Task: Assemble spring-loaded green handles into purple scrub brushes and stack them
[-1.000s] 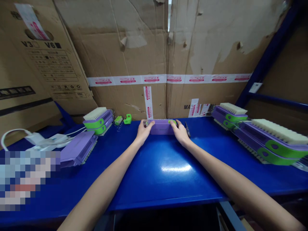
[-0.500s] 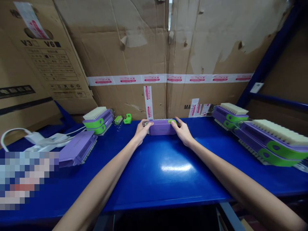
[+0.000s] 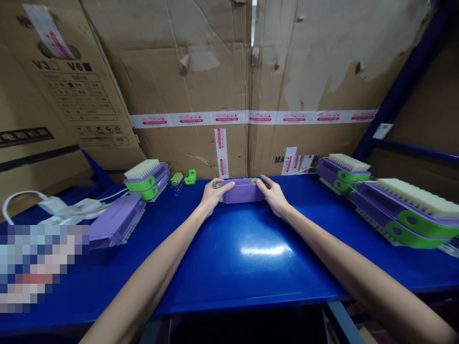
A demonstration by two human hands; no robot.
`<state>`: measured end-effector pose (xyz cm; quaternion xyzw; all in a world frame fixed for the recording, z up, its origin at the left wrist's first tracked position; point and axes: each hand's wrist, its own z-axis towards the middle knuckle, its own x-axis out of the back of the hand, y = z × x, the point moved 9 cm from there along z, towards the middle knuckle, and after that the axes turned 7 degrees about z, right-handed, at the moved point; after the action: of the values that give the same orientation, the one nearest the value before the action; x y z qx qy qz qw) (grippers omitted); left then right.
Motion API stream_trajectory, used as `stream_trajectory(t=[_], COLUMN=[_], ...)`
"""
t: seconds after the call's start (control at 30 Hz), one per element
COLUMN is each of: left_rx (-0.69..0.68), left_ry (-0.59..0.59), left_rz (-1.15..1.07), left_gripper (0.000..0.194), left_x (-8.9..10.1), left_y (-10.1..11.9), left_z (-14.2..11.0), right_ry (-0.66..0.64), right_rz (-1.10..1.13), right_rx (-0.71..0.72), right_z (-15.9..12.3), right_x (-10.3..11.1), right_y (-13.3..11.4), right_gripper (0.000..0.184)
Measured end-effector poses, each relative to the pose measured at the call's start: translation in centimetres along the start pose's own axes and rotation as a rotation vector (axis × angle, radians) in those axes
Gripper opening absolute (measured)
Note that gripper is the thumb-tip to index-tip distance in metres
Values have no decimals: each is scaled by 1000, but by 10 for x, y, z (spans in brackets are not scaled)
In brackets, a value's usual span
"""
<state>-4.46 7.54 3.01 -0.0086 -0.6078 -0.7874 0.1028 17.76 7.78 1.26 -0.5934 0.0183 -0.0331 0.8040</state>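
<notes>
A purple scrubber block [image 3: 244, 192] with green inserts near its ends sits at the back middle of the blue table, long side toward me. My left hand [image 3: 213, 195] wraps its left end, thumb stretched along the upper edge. On the right end, my right hand [image 3: 273, 196] rests its thumb by the green insert, with the index finger raised off behind. The block's far side and most fingertips behind it are hidden. Left of my left hand lie a green bracket [image 3: 191, 177] and a small green-and-grey part [image 3: 176, 179] beside a thin coil.
Purple-and-green scrubbers with pale pads stand at left [image 3: 146, 179] and right [image 3: 412, 210]. Another purple scrubber [image 3: 116, 220] lies near a white power strip [image 3: 73, 210] with cables. A cardboard wall [image 3: 201, 86] closes the back; a blue post [image 3: 398, 81] rises at right.
My left thumb has slid right along the block's upper edge. My right index finger has lifted, and the hand has shifted slightly right, covering a dark thin item seen beside it earlier.
</notes>
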Motion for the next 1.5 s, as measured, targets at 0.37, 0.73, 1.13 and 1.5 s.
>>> stream_trajectory(t=[0.37,0.73,1.13,1.5], left_rx=[-23,-41,-29,-363], left_ry=[39,149,23,88], left_rz=[25,8,-2,177], left_gripper=[38,41,37,21], left_x=[0,1,0,0], left_y=[0,7,3,52], left_z=[0,-8,2,-16], right_ry=[20,84,38,41], right_rz=[23,6,73,194], right_rx=[47,76,47,9], right_z=[0,-7,-2,10], right_x=[0,1,2,-3], right_y=[-7,-19,-18,-4], right_gripper=[64,57,57,50])
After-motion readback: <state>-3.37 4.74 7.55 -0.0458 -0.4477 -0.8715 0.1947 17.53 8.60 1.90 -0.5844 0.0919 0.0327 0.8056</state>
